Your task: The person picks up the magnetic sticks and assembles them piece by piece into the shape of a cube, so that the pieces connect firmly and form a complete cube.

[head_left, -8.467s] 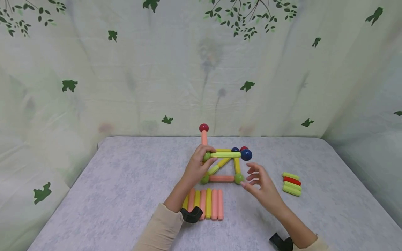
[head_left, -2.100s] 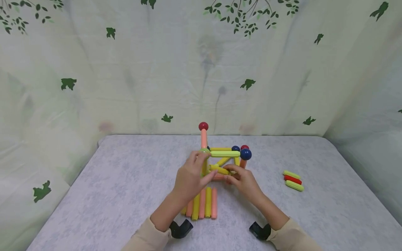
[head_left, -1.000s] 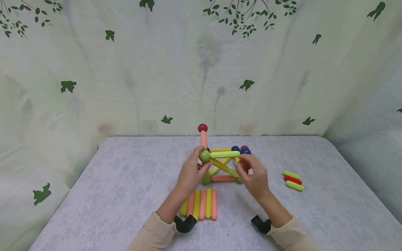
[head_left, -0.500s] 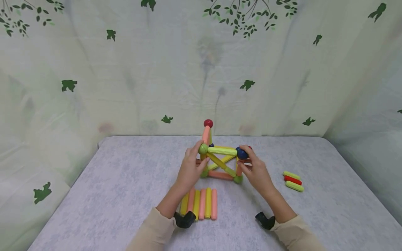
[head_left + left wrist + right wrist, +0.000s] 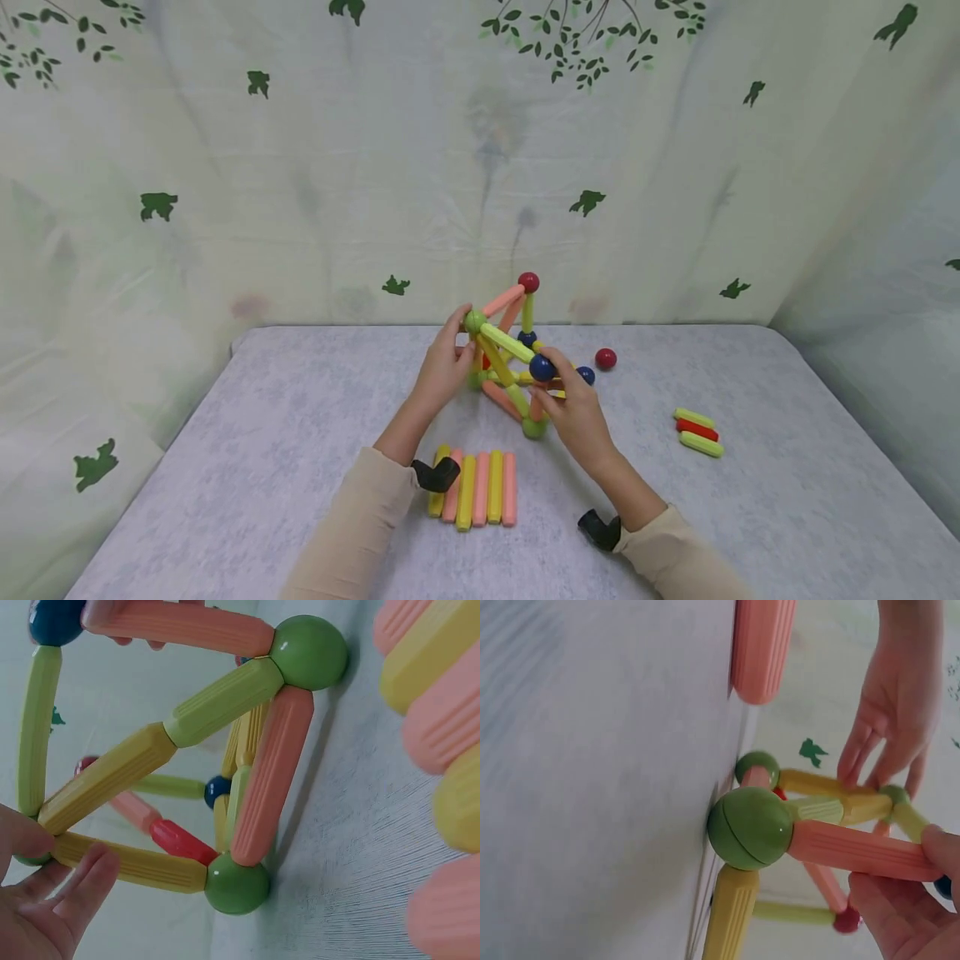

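Observation:
A frame of magnetic sticks and balls stands turned at an angle on the table. At its upper front-left corner my left hand (image 5: pixel 442 360) grips the frame by the green ball (image 5: pixel 475 322) and the yellow stick (image 5: pixel 135 864) below it. My right hand (image 5: pixel 573 408) pinches the salmon stick (image 5: pixel 862 851) just under the blue ball (image 5: pixel 542 367). A diagonal of a yellow stick (image 5: pixel 112 780) and a light green stick (image 5: pixel 225 701) crosses the front face down to a green ball (image 5: pixel 534 428). A red ball (image 5: pixel 528 282) tops the back peak. Fingers hide parts of both held corners.
A row of several yellow and salmon sticks (image 5: pixel 480 489) lies in front of the frame. Two light green sticks and one red stick (image 5: pixel 697 430) lie to the right. A loose-looking red ball (image 5: pixel 606 359) sits behind the frame, near the table's back edge (image 5: pixel 675 326).
The front diagonal has been added, using sticks from both piles. My right hand has moved onto the blue-ball corner. The frame has since turned, its left side lifting and its right corner coming inward.

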{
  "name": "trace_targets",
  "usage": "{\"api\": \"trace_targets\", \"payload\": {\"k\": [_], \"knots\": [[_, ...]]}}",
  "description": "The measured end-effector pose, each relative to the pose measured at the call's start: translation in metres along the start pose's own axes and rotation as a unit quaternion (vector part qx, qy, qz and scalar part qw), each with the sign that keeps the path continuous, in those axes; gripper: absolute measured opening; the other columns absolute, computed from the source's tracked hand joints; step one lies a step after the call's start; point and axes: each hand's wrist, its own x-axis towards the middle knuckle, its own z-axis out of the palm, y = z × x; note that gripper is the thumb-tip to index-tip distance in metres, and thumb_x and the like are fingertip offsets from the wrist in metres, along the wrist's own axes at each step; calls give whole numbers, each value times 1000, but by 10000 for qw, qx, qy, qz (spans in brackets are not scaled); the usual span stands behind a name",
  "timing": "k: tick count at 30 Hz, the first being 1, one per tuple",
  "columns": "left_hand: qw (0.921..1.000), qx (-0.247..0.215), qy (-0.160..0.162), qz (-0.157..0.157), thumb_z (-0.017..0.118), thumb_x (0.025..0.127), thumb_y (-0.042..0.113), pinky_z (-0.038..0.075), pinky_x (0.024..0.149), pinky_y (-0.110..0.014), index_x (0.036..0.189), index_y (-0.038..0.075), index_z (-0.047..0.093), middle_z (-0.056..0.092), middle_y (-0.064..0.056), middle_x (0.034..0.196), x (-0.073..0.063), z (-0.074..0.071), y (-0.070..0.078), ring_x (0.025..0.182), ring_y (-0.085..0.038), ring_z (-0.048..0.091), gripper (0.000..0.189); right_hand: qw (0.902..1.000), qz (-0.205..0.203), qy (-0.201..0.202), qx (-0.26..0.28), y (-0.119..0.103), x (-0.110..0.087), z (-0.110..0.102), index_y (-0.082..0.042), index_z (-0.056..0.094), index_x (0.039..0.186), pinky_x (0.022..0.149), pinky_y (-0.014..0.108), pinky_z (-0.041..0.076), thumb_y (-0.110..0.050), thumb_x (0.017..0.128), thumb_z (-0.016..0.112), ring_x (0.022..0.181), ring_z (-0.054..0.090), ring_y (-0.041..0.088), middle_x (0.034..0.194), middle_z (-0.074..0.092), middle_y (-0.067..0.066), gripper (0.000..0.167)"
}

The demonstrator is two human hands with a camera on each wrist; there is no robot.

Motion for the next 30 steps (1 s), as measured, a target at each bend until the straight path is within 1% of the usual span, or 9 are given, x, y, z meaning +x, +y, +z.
{"api": "trace_targets", "payload": {"k": [3,10,13,17,20,22,24,26,30], "knots": [[9998,-54,-141,-107,42,91,1,46,59,-31,142,22,24,46,-13,125,8,-1,-3,83,-30,61,57,10000,-16,1,50,-4,2,9,-21,42,129,65,26,51,-3,79,67,83,60,17,109,57,7,59],[9980,80,-578,-234,37,92,-2,47,68,-32,144,30,14,40,-11,136,22,0,-5,100,-24,57,66,9995,-85,-222,207,-13,7,25,-22,40,131,69,25,50,-7,80,66,87,59,15,112,54,4,59],[9982,299,-487,-180,38,92,-2,46,77,-37,145,26,14,33,-12,140,23,2,-2,108,-25,51,64,9992,-4,-341,214,-14,6,26,-24,38,132,71,24,50,-11,80,66,88,58,13,110,54,2,61],[9986,485,162,111,38,92,0,43,85,-37,141,14,26,30,-15,137,14,6,9,110,-25,46,52,9990,-41,-392,201,-7,3,13,-21,38,134,78,29,48,-17,83,65,94,56,16,110,54,4,58],[9957,368,525,673,40,94,3,46,78,-33,135,9,36,34,-14,130,-1,11,20,97,-21,49,41,9992,-281,-279,54,3,0,-5,-14,39,132,83,35,46,-18,86,61,98,54,21,109,54,11,51],[9921,281,499,1114,43,95,8,47,73,-31,130,8,41,37,-12,127,-12,14,26,88,-19,50,36,9992,-281,-180,-234,11,-1,-16,-11,40,130,85,39,44,-18,88,59,100,53,23,108,53,13,46],[9877,306,296,1505,49,93,14,47,73,-31,126,8,46,40,-10,124,-22,17,31,88,-17,50,34,9985,-38,-227,-505,20,-2,-26,-10,42,129,86,42,42,-19,89,57,103,50,25,113,50,13,43],[9837,373,66,1757,55,91,21,48,75,-31,123,10,51,44,-7,121,-30,19,34,92,-15,51,34,9944,500,-455,-810,29,-2,-33,-11,44,128,88,46,40,-21,90,56,107,47,27,119,46,12,41],[9818,494,-64,1833,64,84,21,48,74,-30,116,9,56,47,-4,119,-40,21,36,95,-12,52,35,9659,1665,-1411,-1390,44,-5,-39,-9,50,122,88,48,40,-19,89,58,106,46,29,121,43,14,35]]}}
